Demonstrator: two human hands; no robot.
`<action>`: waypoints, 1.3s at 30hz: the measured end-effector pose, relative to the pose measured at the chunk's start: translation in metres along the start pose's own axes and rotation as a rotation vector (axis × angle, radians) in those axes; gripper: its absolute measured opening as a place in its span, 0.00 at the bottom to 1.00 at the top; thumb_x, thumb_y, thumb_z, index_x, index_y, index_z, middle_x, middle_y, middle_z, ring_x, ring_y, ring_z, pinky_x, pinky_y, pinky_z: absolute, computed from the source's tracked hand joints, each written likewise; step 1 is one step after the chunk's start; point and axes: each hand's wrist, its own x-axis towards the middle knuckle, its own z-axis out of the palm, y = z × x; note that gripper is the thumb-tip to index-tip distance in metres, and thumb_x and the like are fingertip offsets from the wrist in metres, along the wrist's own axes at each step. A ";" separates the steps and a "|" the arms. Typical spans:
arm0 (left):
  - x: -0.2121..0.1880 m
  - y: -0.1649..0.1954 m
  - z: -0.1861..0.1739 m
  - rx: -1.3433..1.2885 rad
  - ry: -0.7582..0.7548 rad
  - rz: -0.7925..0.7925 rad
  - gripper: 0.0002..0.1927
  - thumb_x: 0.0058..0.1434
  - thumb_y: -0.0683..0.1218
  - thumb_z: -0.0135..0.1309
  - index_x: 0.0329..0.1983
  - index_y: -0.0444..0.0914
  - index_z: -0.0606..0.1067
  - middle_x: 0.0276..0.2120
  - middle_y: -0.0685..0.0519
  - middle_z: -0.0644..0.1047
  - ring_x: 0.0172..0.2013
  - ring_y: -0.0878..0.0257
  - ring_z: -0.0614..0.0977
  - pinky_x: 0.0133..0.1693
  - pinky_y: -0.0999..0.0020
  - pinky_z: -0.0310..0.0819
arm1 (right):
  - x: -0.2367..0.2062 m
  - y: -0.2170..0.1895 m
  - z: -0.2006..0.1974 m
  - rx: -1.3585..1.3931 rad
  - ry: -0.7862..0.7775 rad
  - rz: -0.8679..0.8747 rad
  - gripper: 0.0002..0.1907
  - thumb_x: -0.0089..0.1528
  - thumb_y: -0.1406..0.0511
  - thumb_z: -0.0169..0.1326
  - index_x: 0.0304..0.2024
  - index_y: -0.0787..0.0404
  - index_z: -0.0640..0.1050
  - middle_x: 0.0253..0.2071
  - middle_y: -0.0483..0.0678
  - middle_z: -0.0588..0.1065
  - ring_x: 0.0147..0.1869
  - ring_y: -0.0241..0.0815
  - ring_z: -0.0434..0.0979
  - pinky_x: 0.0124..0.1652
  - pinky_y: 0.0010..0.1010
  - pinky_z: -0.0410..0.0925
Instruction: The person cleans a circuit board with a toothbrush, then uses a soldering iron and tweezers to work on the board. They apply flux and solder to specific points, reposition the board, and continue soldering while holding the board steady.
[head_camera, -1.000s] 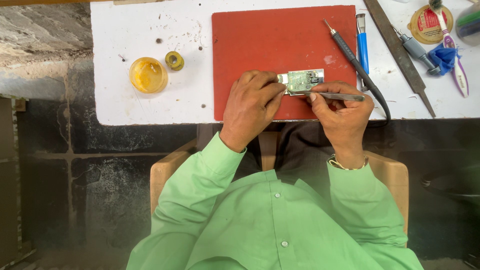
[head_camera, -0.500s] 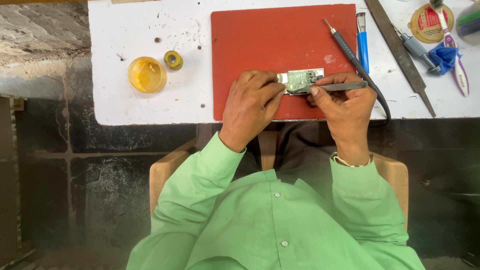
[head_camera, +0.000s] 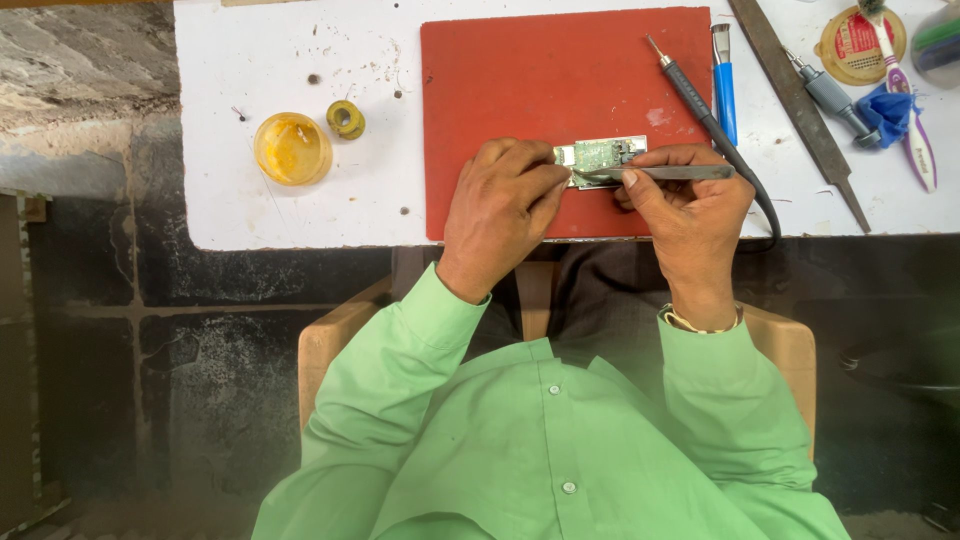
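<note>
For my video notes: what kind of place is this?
Probably a small electronics repair bench. A circuit board lies on a red mat, the right hand works on it with tweezers, and a soldering iron lies beside it.

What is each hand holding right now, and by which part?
The right hand pinches grey tweezers around mid-length, tips on the small circuit board. The left hand steadies that board by its left end on the red mat.

A small green circuit board is pinned on the red mat by the left hand. Metal tweezers, gripped by the right hand, are laid across it, tips toward nine o'clock.
</note>
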 end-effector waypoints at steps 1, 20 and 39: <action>0.000 0.000 0.000 0.005 0.004 0.005 0.04 0.61 0.42 0.62 0.40 0.40 0.82 0.45 0.56 0.79 0.49 0.55 0.77 0.50 0.57 0.72 | 0.000 0.000 0.000 0.005 0.001 -0.004 0.07 0.65 0.76 0.62 0.44 0.73 0.77 0.38 0.56 0.80 0.39 0.39 0.83 0.43 0.28 0.80; -0.001 0.000 0.001 0.000 -0.013 -0.006 0.05 0.61 0.42 0.61 0.41 0.41 0.81 0.46 0.57 0.78 0.49 0.55 0.77 0.51 0.57 0.71 | -0.006 0.006 -0.005 -0.021 -0.008 -0.047 0.07 0.66 0.77 0.62 0.45 0.74 0.78 0.40 0.55 0.80 0.41 0.38 0.82 0.45 0.27 0.78; 0.003 -0.007 -0.004 -0.174 -0.078 -0.158 0.13 0.59 0.40 0.59 0.47 0.34 0.79 0.51 0.48 0.75 0.48 0.51 0.77 0.52 0.57 0.72 | -0.012 0.028 -0.016 0.083 0.041 -0.205 0.08 0.68 0.77 0.62 0.47 0.73 0.76 0.41 0.59 0.80 0.39 0.42 0.84 0.44 0.29 0.79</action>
